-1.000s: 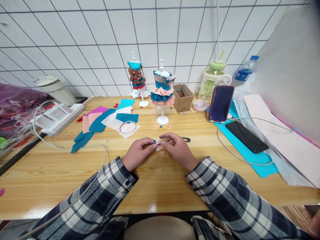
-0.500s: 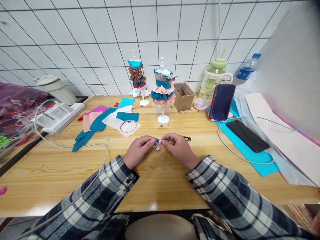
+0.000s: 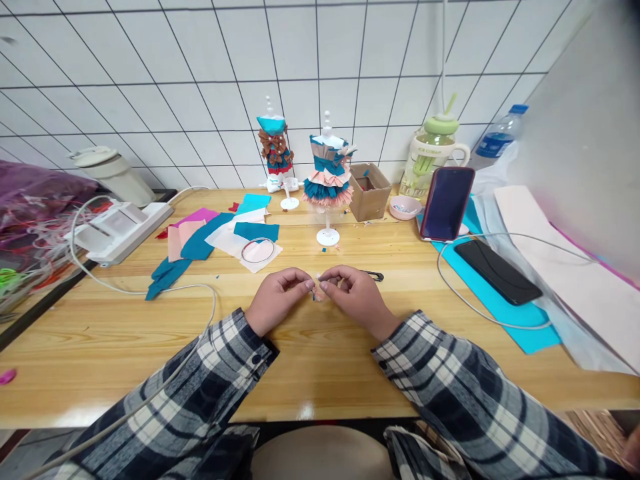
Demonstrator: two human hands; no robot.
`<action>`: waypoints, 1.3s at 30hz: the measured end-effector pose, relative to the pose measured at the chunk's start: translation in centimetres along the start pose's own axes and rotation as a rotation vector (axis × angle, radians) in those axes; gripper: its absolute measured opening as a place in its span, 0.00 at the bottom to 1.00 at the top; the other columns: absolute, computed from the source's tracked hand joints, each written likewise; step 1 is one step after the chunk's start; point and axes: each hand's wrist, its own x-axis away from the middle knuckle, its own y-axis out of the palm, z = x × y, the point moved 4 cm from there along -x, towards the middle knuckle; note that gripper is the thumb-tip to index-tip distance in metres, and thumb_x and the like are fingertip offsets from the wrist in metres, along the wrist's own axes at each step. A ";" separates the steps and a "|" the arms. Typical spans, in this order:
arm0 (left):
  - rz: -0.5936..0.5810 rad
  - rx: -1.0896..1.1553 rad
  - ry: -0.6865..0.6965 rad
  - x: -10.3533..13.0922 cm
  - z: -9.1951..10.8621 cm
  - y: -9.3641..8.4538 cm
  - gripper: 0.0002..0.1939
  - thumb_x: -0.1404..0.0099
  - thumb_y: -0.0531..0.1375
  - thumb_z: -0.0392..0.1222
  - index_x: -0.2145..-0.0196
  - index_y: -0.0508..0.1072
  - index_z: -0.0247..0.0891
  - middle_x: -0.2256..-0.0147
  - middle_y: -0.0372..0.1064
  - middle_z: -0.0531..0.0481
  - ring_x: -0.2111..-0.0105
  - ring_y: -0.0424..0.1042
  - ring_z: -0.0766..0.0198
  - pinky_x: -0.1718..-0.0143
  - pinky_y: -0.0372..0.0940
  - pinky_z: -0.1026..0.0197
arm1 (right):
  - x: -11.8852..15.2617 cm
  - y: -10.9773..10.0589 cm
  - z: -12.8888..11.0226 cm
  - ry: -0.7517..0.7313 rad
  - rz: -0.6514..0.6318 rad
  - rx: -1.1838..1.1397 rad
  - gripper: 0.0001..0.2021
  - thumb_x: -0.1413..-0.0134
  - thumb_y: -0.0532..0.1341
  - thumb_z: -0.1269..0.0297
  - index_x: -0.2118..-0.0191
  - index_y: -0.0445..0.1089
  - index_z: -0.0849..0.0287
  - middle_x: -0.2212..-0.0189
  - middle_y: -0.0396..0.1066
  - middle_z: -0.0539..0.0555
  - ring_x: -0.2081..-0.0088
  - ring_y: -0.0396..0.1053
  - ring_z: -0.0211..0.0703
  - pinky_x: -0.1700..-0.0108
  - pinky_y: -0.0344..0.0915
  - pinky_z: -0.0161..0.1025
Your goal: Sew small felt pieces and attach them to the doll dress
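Note:
My left hand (image 3: 281, 300) and my right hand (image 3: 357, 299) meet over the table, each pinching with thumb and fingertips. Between them they hold a small gathered piece of paper (image 3: 318, 293), pinkish with a little blue. Much of it is hidden by the fingers. A black clip-like thing (image 3: 374, 275) lies just behind my right hand. Beyond the hands stands a small white dress form (image 3: 327, 237) wearing a ruffled teal, pink and grey paper dress (image 3: 327, 177). A second form behind it wears a blue, brown and red outfit (image 3: 275, 150).
Left of centre lie teal, pink and white paper pieces (image 3: 200, 240) and a ring (image 3: 257, 250). Behind are a cardboard box (image 3: 370, 193), a pink dish (image 3: 405, 207) and a jug (image 3: 433, 150). A propped phone (image 3: 447, 203), a black phone (image 3: 497, 272) and a white cable (image 3: 214, 313) are nearby.
The small paper piece has turned between my fingertips, showing more pink and less blue and white. Both hands stay in nearly the same place; the view has shifted slightly.

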 end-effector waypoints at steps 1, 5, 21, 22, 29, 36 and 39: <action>-0.004 0.006 -0.005 0.0 -0.1 0.0 0.14 0.43 0.60 0.50 0.71 0.72 0.34 0.71 0.73 0.48 0.69 0.70 0.62 0.63 0.65 0.60 | 0.0 0.1 0.0 -0.007 -0.003 0.005 0.08 0.53 0.61 0.62 0.67 0.73 0.58 0.76 0.69 0.47 0.79 0.55 0.32 0.75 0.55 0.32; -0.005 0.009 0.001 0.0 0.0 0.1 0.13 0.43 0.61 0.49 0.71 0.72 0.34 0.72 0.72 0.48 0.69 0.69 0.63 0.63 0.64 0.61 | 0.0 0.2 -0.2 -0.036 0.002 0.038 0.06 0.54 0.63 0.62 0.70 0.73 0.58 0.78 0.69 0.47 0.78 0.57 0.32 0.74 0.55 0.32; 0.097 -0.036 -0.011 -0.3 -0.3 -0.5 0.14 0.39 0.57 0.50 0.73 0.69 0.35 0.74 0.67 0.52 0.71 0.65 0.65 0.65 0.61 0.64 | 0.1 0.4 -0.1 -0.108 -0.087 0.164 0.08 0.51 0.60 0.66 0.63 0.73 0.56 0.74 0.70 0.48 0.74 0.62 0.34 0.68 0.59 0.34; 0.116 -0.036 -0.006 -0.4 -0.4 -0.7 0.14 0.39 0.57 0.50 0.72 0.69 0.35 0.73 0.67 0.52 0.70 0.66 0.65 0.64 0.61 0.63 | 0.2 0.5 -0.3 -0.155 -0.126 0.198 0.07 0.51 0.60 0.67 0.64 0.73 0.56 0.73 0.70 0.48 0.73 0.63 0.35 0.67 0.59 0.35; 0.263 -0.007 0.034 -0.4 -0.4 -1.6 0.13 0.39 0.57 0.49 0.72 0.70 0.36 0.72 0.67 0.52 0.68 0.66 0.64 0.62 0.61 0.63 | 2.0 2.6 -1.8 -0.455 -0.354 0.486 0.14 0.46 0.56 0.72 0.55 0.71 0.56 0.61 0.69 0.54 0.59 0.64 0.42 0.55 0.60 0.39; 0.256 0.048 0.053 -0.2 -0.2 -1.3 0.12 0.38 0.57 0.47 0.72 0.70 0.36 0.72 0.67 0.53 0.67 0.66 0.65 0.61 0.61 0.64 | 2.0 4.1 -2.2 -0.614 -0.364 0.606 0.07 0.43 0.57 0.68 0.64 0.72 0.58 0.51 0.65 0.57 0.54 0.60 0.45 0.49 0.57 0.44; 0.272 0.044 0.059 -0.2 -0.2 -1.5 0.12 0.38 0.57 0.48 0.72 0.70 0.36 0.72 0.67 0.52 0.67 0.66 0.65 0.60 0.61 0.64 | 1.6 3.3 -2.0 -0.551 -0.319 0.544 0.05 0.44 0.58 0.68 0.66 0.71 0.59 0.58 0.68 0.55 0.59 0.62 0.43 0.52 0.58 0.42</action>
